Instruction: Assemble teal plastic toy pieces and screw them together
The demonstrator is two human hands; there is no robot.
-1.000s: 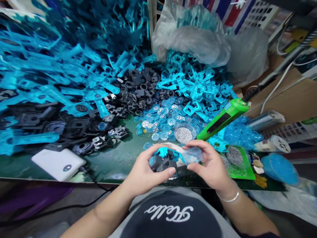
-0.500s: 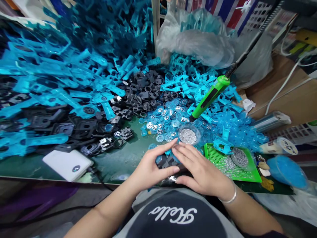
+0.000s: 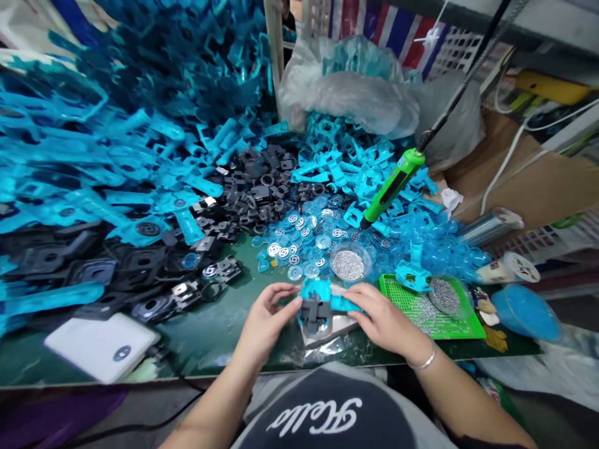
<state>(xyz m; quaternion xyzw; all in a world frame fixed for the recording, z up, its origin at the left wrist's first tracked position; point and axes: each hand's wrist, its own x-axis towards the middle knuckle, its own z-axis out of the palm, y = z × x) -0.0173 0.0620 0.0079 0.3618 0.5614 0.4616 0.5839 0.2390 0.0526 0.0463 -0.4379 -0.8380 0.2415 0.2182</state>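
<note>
In the head view, a blue plastic housing point(image 3: 316, 288) with a black plastic piece point(image 3: 314, 313) on it lies over a flat metal block point(image 3: 325, 335) near the table's front edge. The fingers and thumb of my left hand point(image 3: 267, 321) close on the housing's left side. My right hand point(image 3: 384, 318) grips its short blue handle, which points right. Just beyond stands a small clear bowl of silver screws point(image 3: 349, 265). Above and behind it, a green electric screwdriver point(image 3: 394, 186) hangs tilted from its cord.
Round blue discs point(image 3: 299, 240) with silver swirls lie behind the bowl. Black plastic parts point(image 3: 262, 181) and blue housings point(image 3: 140, 149) are heaped at the back and left. A green tray point(image 3: 397, 299) with screws sits at right, a white power bank point(image 3: 103, 346) at left.
My hands have moved apart from a cupped position over the part, uncovering it. It now shows with its handle to the right. The camera's view has shifted slightly.
</note>
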